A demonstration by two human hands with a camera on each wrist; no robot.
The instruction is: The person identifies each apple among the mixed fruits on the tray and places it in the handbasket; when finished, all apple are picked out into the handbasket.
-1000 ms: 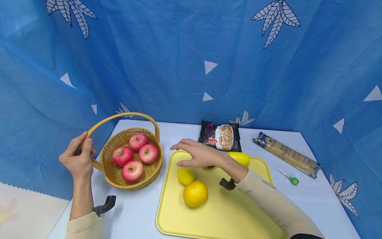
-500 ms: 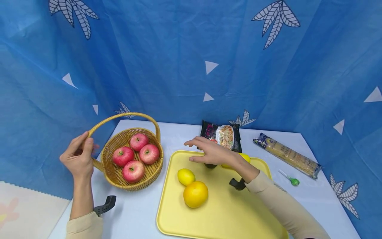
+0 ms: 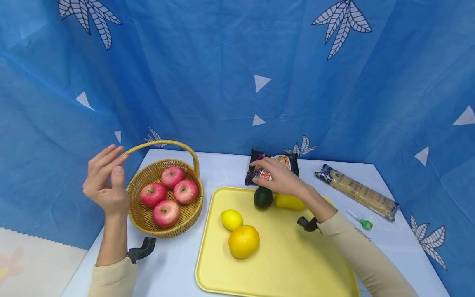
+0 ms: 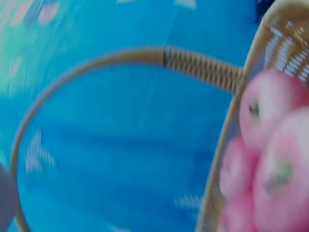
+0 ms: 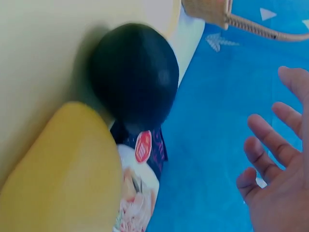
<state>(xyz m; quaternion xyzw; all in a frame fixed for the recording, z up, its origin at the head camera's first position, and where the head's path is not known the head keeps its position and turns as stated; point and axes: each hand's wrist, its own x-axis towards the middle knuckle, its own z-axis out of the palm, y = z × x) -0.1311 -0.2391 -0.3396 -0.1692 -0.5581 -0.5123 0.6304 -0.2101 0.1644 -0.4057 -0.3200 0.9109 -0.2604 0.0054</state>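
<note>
At the left in the head view, my left hand (image 3: pixel 107 179) is beside the handle (image 3: pixel 168 142) of a wicker basket (image 3: pixel 135 216). Its fingers are extended and the thumb stands apart; whether they touch the handle I cannot tell. Several red apples (image 3: pixel 165 213) lie in the basket. My right hand (image 3: pixel 280 177) hovers with spread fingers over the far edge of a yellow tray (image 3: pixel 282 264), holding nothing. Close under it are a dark green avocado (image 3: pixel 263 198) and a yellow mango (image 3: pixel 289 201); the right wrist view shows the avocado (image 5: pixel 135 77) apart from the fingers.
A lemon (image 3: pixel 231 219) and an orange-yellow round fruit (image 3: pixel 243 241) sit on the tray's left side. Behind the tray lies a black food packet (image 3: pixel 254 175). On the right are a long pasta packet (image 3: pixel 358 193) and a green lollipop (image 3: pixel 366 225). Blue cloth (image 3: pixel 222 82) surrounds the table.
My left hand has loosened its grip on the basket handle, its fingers straightening as it shifts right. My right hand has moved right, uncovering the avocado. The fruit stays in place.
</note>
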